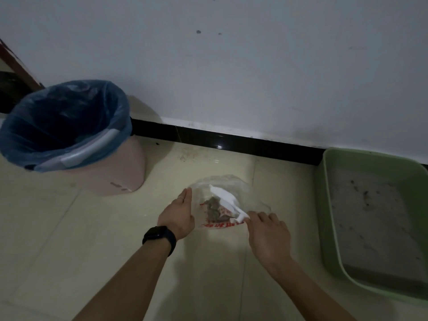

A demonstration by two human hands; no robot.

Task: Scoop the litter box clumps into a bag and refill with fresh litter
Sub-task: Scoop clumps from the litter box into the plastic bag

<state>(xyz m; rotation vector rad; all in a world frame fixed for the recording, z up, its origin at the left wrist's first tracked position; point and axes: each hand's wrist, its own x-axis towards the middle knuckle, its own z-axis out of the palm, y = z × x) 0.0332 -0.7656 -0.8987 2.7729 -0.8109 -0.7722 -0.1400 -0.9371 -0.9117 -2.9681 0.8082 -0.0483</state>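
Clear plastic bag [252, 195] is lying on the floor between both hands, with grey clumps [214, 210] sitting inside. Right hand [268, 232] is pinching the handle of the white scoop [225, 199] at the bag's near edge, blade pointing into the bag, probably to tip the load out. Left hand [179, 213], fingers straight and together, is touching the bag's left edge, likely steadying the mouth. Green litter box [323, 205] is waiting at right by the wall, and a pink bin [129, 167] is standing far left.
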